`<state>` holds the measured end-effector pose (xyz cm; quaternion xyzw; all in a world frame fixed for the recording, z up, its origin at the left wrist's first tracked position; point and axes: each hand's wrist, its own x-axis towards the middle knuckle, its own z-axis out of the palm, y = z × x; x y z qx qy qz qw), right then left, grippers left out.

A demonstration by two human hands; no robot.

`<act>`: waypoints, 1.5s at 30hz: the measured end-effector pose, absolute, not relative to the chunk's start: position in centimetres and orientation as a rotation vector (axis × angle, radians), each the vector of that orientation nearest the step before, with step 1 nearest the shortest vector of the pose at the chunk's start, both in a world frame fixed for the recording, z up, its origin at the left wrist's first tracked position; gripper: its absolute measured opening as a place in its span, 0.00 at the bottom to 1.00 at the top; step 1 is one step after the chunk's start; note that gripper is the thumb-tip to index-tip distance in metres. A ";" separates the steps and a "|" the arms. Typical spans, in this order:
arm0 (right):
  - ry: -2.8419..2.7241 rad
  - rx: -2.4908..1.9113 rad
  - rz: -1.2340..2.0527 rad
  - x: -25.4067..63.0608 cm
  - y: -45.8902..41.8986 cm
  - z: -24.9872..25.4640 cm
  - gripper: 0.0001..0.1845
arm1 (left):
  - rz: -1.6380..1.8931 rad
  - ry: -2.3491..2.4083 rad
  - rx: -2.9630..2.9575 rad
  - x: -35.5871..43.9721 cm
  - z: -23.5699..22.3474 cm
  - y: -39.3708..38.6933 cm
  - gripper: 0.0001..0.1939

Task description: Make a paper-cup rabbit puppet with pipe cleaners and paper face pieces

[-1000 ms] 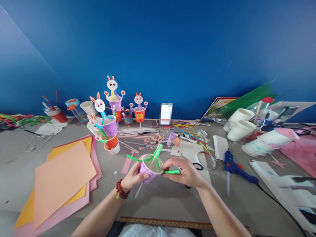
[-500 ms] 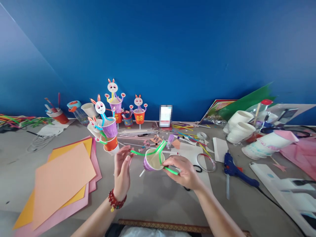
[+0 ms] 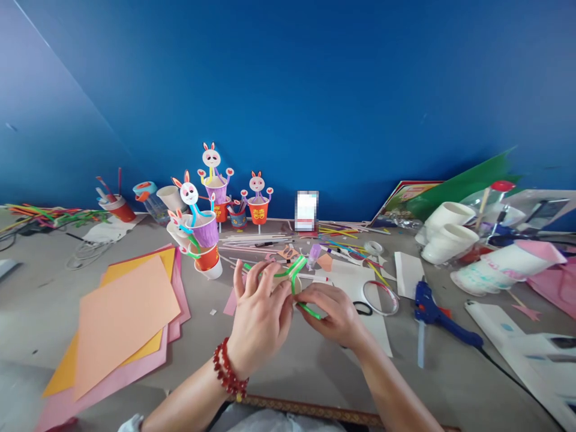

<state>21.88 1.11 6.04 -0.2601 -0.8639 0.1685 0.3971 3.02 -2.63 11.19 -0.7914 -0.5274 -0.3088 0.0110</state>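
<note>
My left hand point(image 3: 260, 318), with a red bead bracelet on the wrist, is raised in front of the purple paper cup and hides nearly all of it; its fingers are spread and its thumb presses towards the cup's rim. My right hand point(image 3: 330, 312) pinches the green bendy straw point(image 3: 294, 273) that sticks out of the cup to the left, the top and the right. Both hands hover above the grey table point(image 3: 288, 360).
Orange and pink paper sheets point(image 3: 121, 318) lie at the left. Finished rabbit cups point(image 3: 202, 231) stand behind them. A blue glue gun point(image 3: 434, 312), a tape ring point(image 3: 380, 297), scissors, white cups point(image 3: 450, 234) and scattered straws cover the right and back.
My left hand, which let go of the cup and lifted away half a second ago, has come back over the cup and now covers it. My right hand kept holding the straw.
</note>
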 end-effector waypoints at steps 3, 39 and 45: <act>-2.176 -0.675 0.421 21.9 1.0 5.9 0.10 | -0.983 -1.650 -2.445 3.3 10.9 -2.7 0.12; -1.889 -0.647 0.450 21.1 0.5 5.8 0.06 | -1.041 -1.534 -2.594 2.6 10.0 -2.7 0.11; -1.866 -0.589 0.443 20.9 0.4 6.5 0.07 | -1.183 -1.520 -2.554 2.9 10.1 -2.7 0.09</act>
